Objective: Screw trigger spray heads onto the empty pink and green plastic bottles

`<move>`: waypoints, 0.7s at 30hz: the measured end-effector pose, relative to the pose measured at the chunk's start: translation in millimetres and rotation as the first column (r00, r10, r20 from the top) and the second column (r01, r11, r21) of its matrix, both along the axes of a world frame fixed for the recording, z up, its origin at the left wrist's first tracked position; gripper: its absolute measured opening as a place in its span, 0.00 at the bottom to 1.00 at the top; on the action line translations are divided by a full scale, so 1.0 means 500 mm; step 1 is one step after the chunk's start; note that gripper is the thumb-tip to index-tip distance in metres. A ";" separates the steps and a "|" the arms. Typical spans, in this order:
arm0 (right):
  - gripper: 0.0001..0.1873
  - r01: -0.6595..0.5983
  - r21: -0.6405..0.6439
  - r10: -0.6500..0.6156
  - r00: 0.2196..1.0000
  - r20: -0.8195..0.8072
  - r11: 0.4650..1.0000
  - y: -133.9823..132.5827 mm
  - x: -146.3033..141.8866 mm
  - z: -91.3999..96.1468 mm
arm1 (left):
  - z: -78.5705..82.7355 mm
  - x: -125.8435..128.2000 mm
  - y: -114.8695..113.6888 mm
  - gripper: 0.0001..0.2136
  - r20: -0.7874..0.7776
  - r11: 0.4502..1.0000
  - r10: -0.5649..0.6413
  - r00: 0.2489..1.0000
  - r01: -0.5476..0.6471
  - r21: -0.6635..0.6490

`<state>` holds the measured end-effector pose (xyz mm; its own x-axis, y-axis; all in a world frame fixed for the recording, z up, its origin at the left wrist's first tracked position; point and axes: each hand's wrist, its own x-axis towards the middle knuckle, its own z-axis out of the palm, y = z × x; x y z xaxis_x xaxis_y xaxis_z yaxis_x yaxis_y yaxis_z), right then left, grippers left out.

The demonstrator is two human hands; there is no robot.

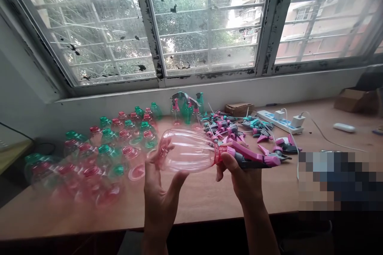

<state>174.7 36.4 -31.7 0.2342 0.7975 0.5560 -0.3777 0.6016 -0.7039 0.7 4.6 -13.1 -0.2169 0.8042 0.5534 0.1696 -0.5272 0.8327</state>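
Observation:
A clear pink spray bottle [188, 151] lies on its side in the air above the table, its base to the left. My left hand [161, 195] is closed around the base end, thumb along the underside. At the neck, my right hand [242, 179] grips where the pink and grey trigger spray head [251, 155] meets the bottle. The head points right. Whether its collar is fully threaded I cannot tell. Behind the right hand lies a pile of loose pink, teal and grey spray heads [227, 127] with white tubes.
Several open pink and green bottles [104, 151] stand at the left of the table [206, 203]. Bottles with spray heads [187, 107] stand at the back by the window. A power strip [279, 121] with chargers and a white device [344, 127] lie at the right.

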 end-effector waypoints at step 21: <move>0.09 0.040 -0.032 -0.041 0.999 -0.025 0.999 0.015 0.001 -0.006 | 0.007 -0.015 0.005 0.21 -0.222 0.975 0.198 0.955 -0.169 0.143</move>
<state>175.4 43.9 -34.9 0.2802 0.8043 0.5240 -0.3716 0.5942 -0.7133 -7.0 7.3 -9.5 -0.2076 0.6868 0.6966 0.4554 -0.5623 0.6902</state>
